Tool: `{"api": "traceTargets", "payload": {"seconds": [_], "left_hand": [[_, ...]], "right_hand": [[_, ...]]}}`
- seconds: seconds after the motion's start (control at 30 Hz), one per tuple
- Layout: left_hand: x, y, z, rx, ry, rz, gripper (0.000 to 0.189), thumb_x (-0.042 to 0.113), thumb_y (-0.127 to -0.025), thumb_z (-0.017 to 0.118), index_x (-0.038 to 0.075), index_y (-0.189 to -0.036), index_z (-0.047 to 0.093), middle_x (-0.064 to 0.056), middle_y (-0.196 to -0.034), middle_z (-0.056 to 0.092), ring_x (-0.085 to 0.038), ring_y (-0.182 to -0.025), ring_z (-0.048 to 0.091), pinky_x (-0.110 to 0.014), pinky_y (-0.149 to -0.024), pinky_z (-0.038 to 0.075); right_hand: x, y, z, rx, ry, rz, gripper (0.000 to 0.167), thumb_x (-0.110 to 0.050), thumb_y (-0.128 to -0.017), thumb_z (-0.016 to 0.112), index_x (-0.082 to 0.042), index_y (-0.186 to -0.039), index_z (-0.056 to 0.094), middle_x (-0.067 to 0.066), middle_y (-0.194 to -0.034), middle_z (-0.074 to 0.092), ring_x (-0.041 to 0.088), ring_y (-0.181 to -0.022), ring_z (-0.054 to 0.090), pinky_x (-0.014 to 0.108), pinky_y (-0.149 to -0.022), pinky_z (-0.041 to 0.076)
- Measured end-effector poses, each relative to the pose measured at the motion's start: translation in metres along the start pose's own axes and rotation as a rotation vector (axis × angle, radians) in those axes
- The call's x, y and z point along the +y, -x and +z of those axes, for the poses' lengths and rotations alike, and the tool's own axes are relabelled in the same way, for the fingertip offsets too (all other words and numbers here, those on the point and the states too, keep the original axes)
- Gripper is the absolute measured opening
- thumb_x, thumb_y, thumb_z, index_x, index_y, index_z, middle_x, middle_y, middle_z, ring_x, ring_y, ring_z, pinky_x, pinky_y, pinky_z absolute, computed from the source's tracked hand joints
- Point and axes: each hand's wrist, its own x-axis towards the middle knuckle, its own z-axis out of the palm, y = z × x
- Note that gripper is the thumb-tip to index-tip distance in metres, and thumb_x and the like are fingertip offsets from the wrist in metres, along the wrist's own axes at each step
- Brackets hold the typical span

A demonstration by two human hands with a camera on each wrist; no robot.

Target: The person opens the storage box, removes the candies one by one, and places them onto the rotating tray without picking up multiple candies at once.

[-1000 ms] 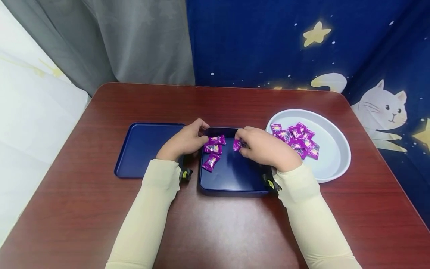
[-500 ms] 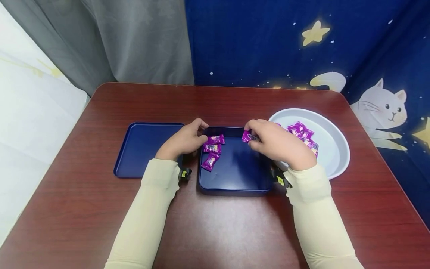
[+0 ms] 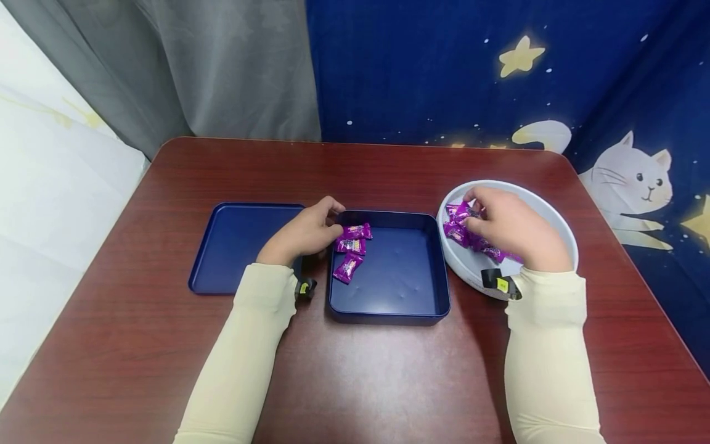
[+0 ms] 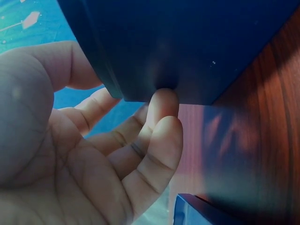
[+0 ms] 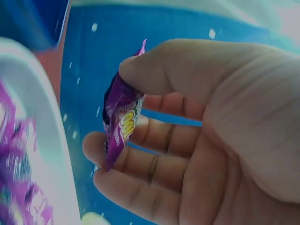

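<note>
With thumb and fingers, the left hand (image 3: pixel 302 235) grips the left wall of a dark blue rectangular box (image 3: pixel 396 277) near its far corner. In the left wrist view its fingers press the outer wall of the box (image 4: pixel 187 51) while the thumb goes over the rim. Three purple wrapped candies (image 3: pixel 350 245) lie along the left side inside the box. Over the round white dish (image 3: pixel 563 246), the right hand (image 3: pixel 516 225) pinches a purple wrapped candy (image 5: pixel 123 112) between thumb and fingers. A pile of similar candies (image 3: pixel 456 234) lies in the dish, partly hidden by this hand.
A shallow dark blue tray or lid (image 3: pixel 238 250) lies left of the box, partly behind the left forearm. The dish stands close against the box's right side. Curtains (image 3: pixel 416 74) hang beyond the table's (image 3: pixel 377 172) far edge.
The right hand has moved from over the box rightwards to over the dish, a candy still in its fingers. The left hand and the three candies in the box have stayed put.
</note>
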Motion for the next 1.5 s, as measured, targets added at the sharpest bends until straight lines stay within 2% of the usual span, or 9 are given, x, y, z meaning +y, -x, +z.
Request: {"api": "traceTargets", "payload": {"seconds": [0.17, 0.27, 0.43, 0.5, 0.57, 0.67, 0.73, 1.17, 1.5], "left_hand": [[-0.001, 0.000, 0.000, -0.005, -0.008, 0.012, 0.041, 0.017, -0.099, 0.053, 0.009, -0.138, 0.044, -0.016, -0.129, 0.055, -0.031, -0.063, 0.061, -0.039, -0.065, 0.052], [-0.002, 0.000, -0.001, -0.009, -0.009, 0.027, 0.041, 0.015, -0.099, 0.053, 0.008, -0.138, 0.044, -0.016, -0.131, 0.054, -0.030, -0.062, 0.061, -0.039, -0.064, 0.052], [-0.002, 0.001, -0.002, -0.012, -0.008, 0.046, 0.040, 0.014, -0.099, 0.053, 0.008, -0.138, 0.045, -0.015, -0.136, 0.052, -0.032, -0.063, 0.062, -0.039, -0.063, 0.053], [-0.002, 0.001, -0.002, -0.009, -0.016, 0.054, 0.040, 0.013, -0.099, 0.052, 0.007, -0.138, 0.045, -0.015, -0.138, 0.051, -0.031, -0.077, 0.064, -0.039, -0.067, 0.053], [-0.002, 0.000, -0.003, -0.004, -0.027, 0.064, 0.040, 0.013, -0.099, 0.053, 0.007, -0.138, 0.046, -0.015, -0.141, 0.050, -0.031, -0.096, 0.064, -0.041, -0.076, 0.054], [-0.002, 0.000, -0.003, 0.003, -0.041, 0.079, 0.040, 0.013, -0.099, 0.053, 0.007, -0.138, 0.047, -0.015, -0.143, 0.049, -0.030, -0.122, 0.054, -0.046, -0.092, 0.050], [-0.002, 0.000, -0.004, 0.004, -0.044, 0.083, 0.040, 0.013, -0.099, 0.053, 0.008, -0.138, 0.047, -0.014, -0.144, 0.049, -0.031, -0.126, 0.052, -0.048, -0.099, 0.046], [-0.002, -0.002, -0.001, 0.015, -0.058, 0.092, 0.043, 0.014, -0.101, 0.052, 0.007, -0.143, 0.046, -0.014, -0.144, 0.049, -0.030, -0.126, 0.053, -0.048, -0.103, 0.044], [0.000, -0.002, -0.002, 0.020, -0.067, 0.094, 0.048, 0.015, -0.101, 0.051, 0.008, -0.148, 0.043, -0.013, -0.143, 0.051, -0.028, -0.126, 0.053, -0.047, -0.103, 0.044]], "right_hand": [[0.022, 0.000, 0.000, -0.021, 0.015, 0.099, 0.034, -0.012, -0.090, 0.067, 0.000, -0.120, 0.057, 0.018, -0.096, 0.064, 0.032, -0.086, 0.059, 0.052, -0.082, 0.049], [0.030, 0.000, 0.001, -0.026, 0.021, 0.121, 0.034, -0.013, -0.090, 0.067, 0.000, -0.119, 0.058, 0.018, -0.097, 0.065, 0.032, -0.086, 0.060, 0.053, -0.082, 0.049], [0.037, 0.001, 0.001, -0.028, 0.022, 0.145, 0.034, -0.015, -0.091, 0.067, 0.000, -0.119, 0.058, 0.015, -0.089, 0.063, 0.030, -0.082, 0.058, 0.051, -0.079, 0.048], [0.040, 0.001, 0.001, -0.032, 0.019, 0.158, 0.034, -0.016, -0.091, 0.067, 0.000, -0.120, 0.057, 0.015, -0.089, 0.063, 0.031, -0.082, 0.058, 0.051, -0.078, 0.048], [0.043, 0.002, 0.001, -0.034, 0.014, 0.175, 0.034, -0.017, -0.092, 0.066, 0.000, -0.120, 0.057, 0.016, -0.092, 0.063, 0.032, -0.084, 0.058, 0.052, -0.077, 0.049], [0.046, 0.003, 0.001, -0.041, 0.007, 0.199, 0.035, -0.018, -0.093, 0.066, 0.000, -0.121, 0.056, 0.017, -0.093, 0.064, 0.032, -0.085, 0.058, 0.051, -0.074, 0.050], [0.047, 0.004, 0.002, -0.044, 0.005, 0.214, 0.036, -0.018, -0.093, 0.067, 0.000, -0.121, 0.056, 0.016, -0.093, 0.064, 0.031, -0.084, 0.058, 0.049, -0.073, 0.051], [0.058, -0.002, 0.010, -0.069, 0.014, 0.236, 0.039, -0.015, -0.092, 0.067, 0.003, -0.125, 0.056, 0.016, -0.092, 0.064, 0.031, -0.082, 0.059, 0.048, -0.073, 0.051], [0.062, -0.006, 0.014, -0.110, -0.005, 0.244, 0.042, -0.012, -0.093, 0.066, 0.007, -0.128, 0.054, 0.024, -0.101, 0.064, 0.038, -0.092, 0.059, 0.060, -0.093, 0.044]]}}
